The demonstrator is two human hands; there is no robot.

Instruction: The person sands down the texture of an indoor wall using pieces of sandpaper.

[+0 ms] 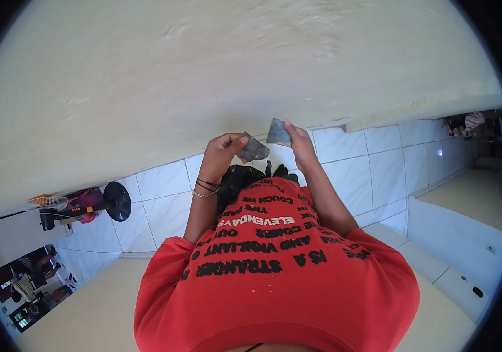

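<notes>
My left hand (218,155) pinches a dark grey piece of sandpaper (254,148) between thumb and fingers, its lower edge rounded and worn-looking. Opposite it, my right hand (302,145) grips a smaller blue-grey piece of sandpaper (278,132), thumb along its upper right edge. A narrow gap separates the two pieces, which are held up in front of my chest. Just beyond both hands stands a cream wall (204,70); neither piece clearly touches it. Most fingers of my right hand are hidden behind its piece.
White marbled floor tiles (345,182) run along the wall's foot. A fan with a round black base (117,202) is off to the left. A low ledge (462,202) lies at the right, with a dark opening beyond. The wall steps out near its base on the right.
</notes>
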